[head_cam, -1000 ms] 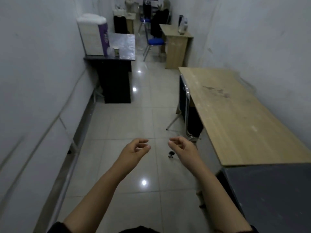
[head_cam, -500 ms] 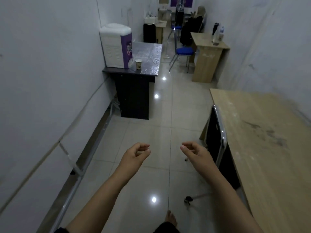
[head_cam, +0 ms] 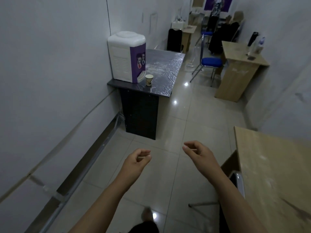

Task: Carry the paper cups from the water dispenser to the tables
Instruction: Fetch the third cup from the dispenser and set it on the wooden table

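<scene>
A: Where did the small white paper cup (head_cam: 149, 80) stand, and which way from the person?

B: It stood upright on the dark, plastic-wrapped counter (head_cam: 165, 69), just beside the drip tray of the white-and-purple water dispenser (head_cam: 128, 56). That put it well ahead of both hands and a little to the left, against the left wall. Its long axis ran vertical, mouth up.

A: Which hand was nearer?

B: The left hand (head_cam: 136, 161), judging by the line of travel. It hung almost straight below the cup in the head view, while the right hand (head_cam: 199, 153) sat farther toward the middle of the tiled floor (head_cam: 185, 125). Both were well apart from the cup, with bare floor between.

A: And what were the hands doing?

B: Each was empty, fingers loosely curled with thumb and fingertips near one another but gripping nothing.

A: So what did the reach call for?

B: Probably walking forward first, then a reach up and leftward to wrap the cup's side. The light wooden counter (head_cam: 272, 165) at the right lay close by as a likely drop point.
</scene>
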